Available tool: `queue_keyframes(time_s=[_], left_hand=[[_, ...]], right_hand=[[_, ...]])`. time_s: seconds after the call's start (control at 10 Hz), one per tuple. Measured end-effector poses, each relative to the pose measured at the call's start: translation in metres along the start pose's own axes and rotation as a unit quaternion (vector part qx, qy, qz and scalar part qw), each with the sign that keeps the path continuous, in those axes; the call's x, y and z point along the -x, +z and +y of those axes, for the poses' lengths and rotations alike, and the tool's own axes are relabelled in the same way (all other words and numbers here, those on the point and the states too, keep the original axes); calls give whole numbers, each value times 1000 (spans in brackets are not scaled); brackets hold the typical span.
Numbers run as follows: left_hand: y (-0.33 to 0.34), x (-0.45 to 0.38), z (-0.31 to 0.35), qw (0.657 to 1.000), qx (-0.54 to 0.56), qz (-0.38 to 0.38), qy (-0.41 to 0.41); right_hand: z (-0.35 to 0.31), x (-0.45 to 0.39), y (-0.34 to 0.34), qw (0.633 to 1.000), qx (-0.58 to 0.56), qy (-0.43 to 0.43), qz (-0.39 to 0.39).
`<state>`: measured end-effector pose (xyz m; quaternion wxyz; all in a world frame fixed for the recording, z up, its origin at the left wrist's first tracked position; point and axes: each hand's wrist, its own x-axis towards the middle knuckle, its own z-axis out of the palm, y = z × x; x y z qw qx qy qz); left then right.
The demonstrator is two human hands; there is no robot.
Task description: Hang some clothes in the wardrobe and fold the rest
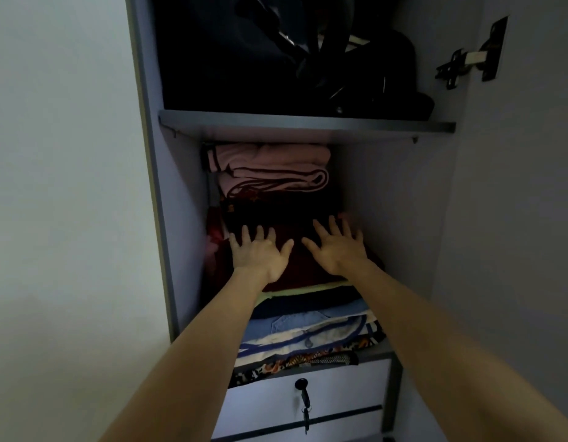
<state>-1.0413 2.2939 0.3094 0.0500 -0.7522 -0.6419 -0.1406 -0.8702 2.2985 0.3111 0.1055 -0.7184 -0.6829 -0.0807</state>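
Observation:
A dark red folded garment lies on top of the front stack of folded clothes in the wardrobe's middle compartment. My left hand lies flat on its left part, fingers spread and straight. My right hand presses flat on its right part, fingers spread too. Behind them stands a taller stack with pink folded clothes on top and dark ones beneath. The front stack holds blue denim, a white and blue piece and a patterned piece at the bottom.
A grey shelf runs above, with dark bags on it. Below the clothes is a white drawer with a key in its lock. The open door with a hinge stands at the right, a white wall at the left.

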Motion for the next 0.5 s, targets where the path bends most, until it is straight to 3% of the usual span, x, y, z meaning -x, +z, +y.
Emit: queue_keyframes(time_s=[0.1, 0.2, 0.3, 0.4, 0.5], left_hand=[[29, 6, -2, 997, 13, -73, 1], [32, 0, 0, 998, 0, -57, -7], [19, 2, 6, 1000, -16, -13, 7], [10, 19, 10, 996, -11, 72, 49], [3, 48, 8, 989, 1, 95, 112]], right_hand=[[5, -4, 23, 996, -31, 17, -87], [9, -7, 28, 997, -42, 8, -66], [11, -6, 24, 998, -62, 1, -29], [9, 6, 11, 994, -71, -30, 80], [4, 36, -1, 982, -59, -46, 173]])
